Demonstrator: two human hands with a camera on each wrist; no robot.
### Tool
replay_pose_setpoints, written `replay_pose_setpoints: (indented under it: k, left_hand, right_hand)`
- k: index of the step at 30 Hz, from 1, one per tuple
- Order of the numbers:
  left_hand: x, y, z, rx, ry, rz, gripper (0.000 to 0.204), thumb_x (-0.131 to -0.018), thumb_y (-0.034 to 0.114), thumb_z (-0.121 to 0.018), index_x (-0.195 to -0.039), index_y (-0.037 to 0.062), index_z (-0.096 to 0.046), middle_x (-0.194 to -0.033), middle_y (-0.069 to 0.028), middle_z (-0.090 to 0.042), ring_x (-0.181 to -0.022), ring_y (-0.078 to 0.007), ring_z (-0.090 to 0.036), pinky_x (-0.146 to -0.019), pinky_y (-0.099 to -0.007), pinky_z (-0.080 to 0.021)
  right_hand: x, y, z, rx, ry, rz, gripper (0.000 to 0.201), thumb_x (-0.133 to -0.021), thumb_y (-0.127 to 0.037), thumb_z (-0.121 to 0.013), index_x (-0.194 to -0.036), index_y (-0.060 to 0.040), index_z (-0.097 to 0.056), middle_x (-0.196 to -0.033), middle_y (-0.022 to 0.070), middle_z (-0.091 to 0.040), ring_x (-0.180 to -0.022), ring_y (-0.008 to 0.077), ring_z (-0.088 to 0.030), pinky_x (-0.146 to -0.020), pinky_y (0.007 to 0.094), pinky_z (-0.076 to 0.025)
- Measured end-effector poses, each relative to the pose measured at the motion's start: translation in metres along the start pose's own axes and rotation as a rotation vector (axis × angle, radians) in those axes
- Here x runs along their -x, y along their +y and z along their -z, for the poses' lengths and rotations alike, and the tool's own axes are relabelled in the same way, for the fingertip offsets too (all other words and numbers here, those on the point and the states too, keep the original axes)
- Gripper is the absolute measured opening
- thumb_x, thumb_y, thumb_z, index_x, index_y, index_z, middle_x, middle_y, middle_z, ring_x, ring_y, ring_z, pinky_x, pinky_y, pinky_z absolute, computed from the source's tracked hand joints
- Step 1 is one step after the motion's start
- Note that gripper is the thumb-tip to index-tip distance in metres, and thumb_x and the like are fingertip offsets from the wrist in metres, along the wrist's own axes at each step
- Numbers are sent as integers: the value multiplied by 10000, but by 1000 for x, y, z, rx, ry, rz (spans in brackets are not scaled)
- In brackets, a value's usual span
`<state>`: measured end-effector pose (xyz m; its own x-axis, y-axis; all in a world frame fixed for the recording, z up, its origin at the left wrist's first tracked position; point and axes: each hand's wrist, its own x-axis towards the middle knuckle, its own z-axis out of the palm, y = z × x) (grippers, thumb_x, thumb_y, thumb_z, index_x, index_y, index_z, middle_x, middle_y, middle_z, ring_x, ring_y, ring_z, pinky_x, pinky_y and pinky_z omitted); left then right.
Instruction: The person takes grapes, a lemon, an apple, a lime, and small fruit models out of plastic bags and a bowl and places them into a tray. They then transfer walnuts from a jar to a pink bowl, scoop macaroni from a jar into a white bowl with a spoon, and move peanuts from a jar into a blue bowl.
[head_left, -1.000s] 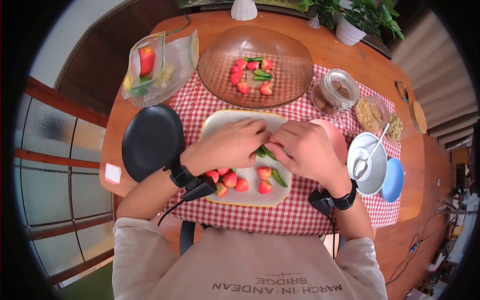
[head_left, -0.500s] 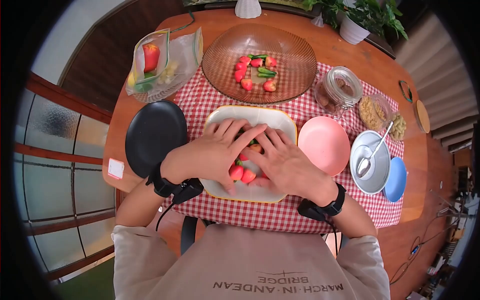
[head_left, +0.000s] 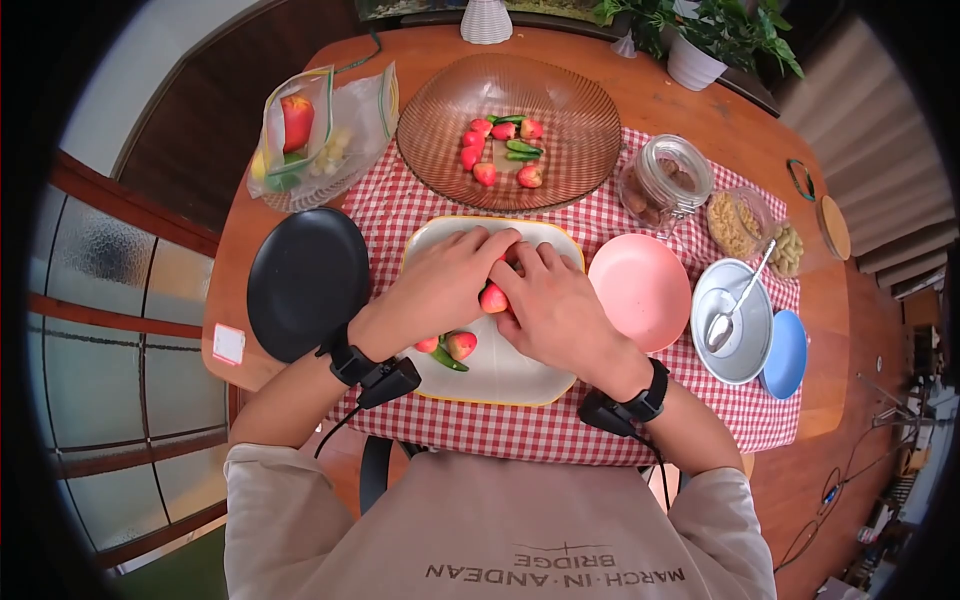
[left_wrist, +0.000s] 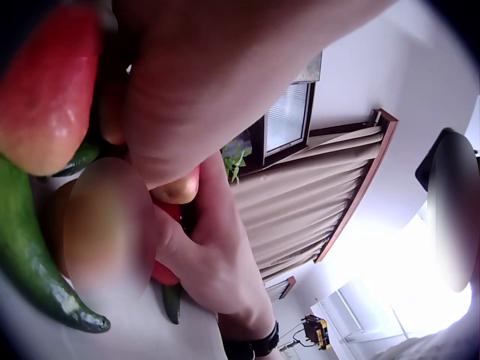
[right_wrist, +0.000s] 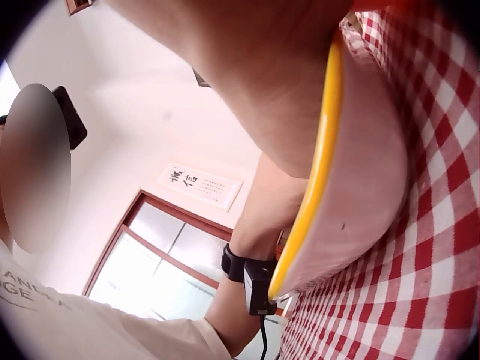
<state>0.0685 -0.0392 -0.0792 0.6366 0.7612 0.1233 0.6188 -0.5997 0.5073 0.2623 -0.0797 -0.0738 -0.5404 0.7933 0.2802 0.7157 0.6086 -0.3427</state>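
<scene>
Both hands meet over a white tray with a yellow rim (head_left: pixel 505 372). My left hand (head_left: pixel 440 285) and my right hand (head_left: pixel 560 310) cup small red-and-yellow fruits (head_left: pixel 493 298) between them, fingers bent over and partly hidden. Low at the tray's left lie another such fruit (head_left: pixel 461 345) and a green chili pepper (head_left: pixel 448 362). Close up in the left wrist view are a red fruit (left_wrist: pixel 49 97) and a curved chili (left_wrist: pixel 37 262); beyond them the right thumb is bent against red fruit. The right wrist view catches the tray's outer wall (right_wrist: pixel 360 187) beside the right hand (right_wrist: pixel 255 82).
Behind the tray stands a large ribbed amber bowl (head_left: pixel 430 130) with more fruits and chilies. A black plate (head_left: pixel 307 285) is at the left; a pink plate (head_left: pixel 640 293), a grey bowl (head_left: pixel 750 345) with a spoon, and a glass jar (head_left: pixel 665 180) are at the right.
The hands went from working at the chilies to spreading over the pile, then drew together round the fruits. The fruits and chilies in the tray have shifted about.
</scene>
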Motion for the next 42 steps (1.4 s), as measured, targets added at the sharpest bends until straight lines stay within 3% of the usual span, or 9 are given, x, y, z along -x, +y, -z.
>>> replay_pose_setpoints:
  k: [7,11,16,19,21,26,32,37,42]
  left_hand:
    - [-6,1,8,17,12,-5,438,-803,41,-696,-1227,39,-587,-1059,-167,-671,-1035,-384,-650,-873,-475,-529]
    - [-9,-6,20,-34,-35,-67,454,-811,44,-682,-1254,43,-584,-1075,-166,-658,-1028,-379,-649,-879,-476,-525]
    - [0,14,61,-55,-354,26,546,-775,69,-697,-1302,28,-559,-1253,-133,-550,-1179,-336,-572,-945,-412,-514]
    - [10,18,53,-60,-360,8,749,-719,246,-810,-1373,16,-526,-1364,-161,-480,-1274,-375,-491,-1054,-445,-446]
    - [13,17,44,-154,-347,-64,869,-651,345,-870,-1373,-4,-536,-1416,-196,-437,-1315,-412,-420,-1119,-482,-378]
    - [14,18,25,-192,-316,-38,713,-651,304,-847,-1262,9,-628,-1387,-178,-448,-1256,-384,-465,-1091,-463,-407]
    - [11,8,6,-169,-120,-4,523,-666,210,-805,-1142,46,-664,-1217,-118,-539,-1107,-330,-602,-939,-445,-511]
    - [5,4,1,-136,1,13,365,-703,194,-803,-1002,29,-673,-1055,-113,-615,-934,-354,-663,-823,-454,-543]
    - [-3,7,10,46,14,41,320,-706,163,-801,-970,17,-694,-1021,-124,-640,-895,-356,-672,-798,-451,-543]
  right_hand:
    - [-3,-8,0,84,-20,-78,451,-776,-160,-735,-1183,-46,-576,-1067,166,-611,-916,334,-641,-744,445,-547]
    - [-3,-4,-2,60,10,-95,412,-803,-184,-718,-1165,-42,-582,-1004,157,-614,-864,315,-658,-732,442,-549]
    - [0,0,4,-114,43,-177,348,-866,-220,-684,-1142,-34,-584,-997,154,-616,-886,323,-670,-736,460,-549]
    - [1,2,11,-249,57,-148,429,-884,-286,-701,-1205,-33,-572,-1122,183,-612,-1004,378,-653,-848,483,-539]
    - [5,0,16,-201,-6,-15,647,-840,-356,-771,-1350,-46,-523,-1327,208,-540,-1182,405,-576,-1009,498,-474]
    - [13,1,22,-138,-170,100,945,-744,-373,-854,-1513,-74,-394,-1498,204,-406,-1316,376,-467,-1105,474,-398]
    - [7,0,17,-67,-144,15,849,-790,-255,-808,-1508,-69,-395,-1294,174,-537,-1151,344,-559,-998,466,-471]
    - [6,4,10,-118,-48,30,803,-831,-197,-733,-1531,-50,-369,-983,155,-619,-863,323,-653,-792,422,-553]
    - [5,3,14,-119,9,-22,707,-813,-190,-722,-1470,-77,-484,-933,142,-635,-766,335,-664,-710,424,-564]
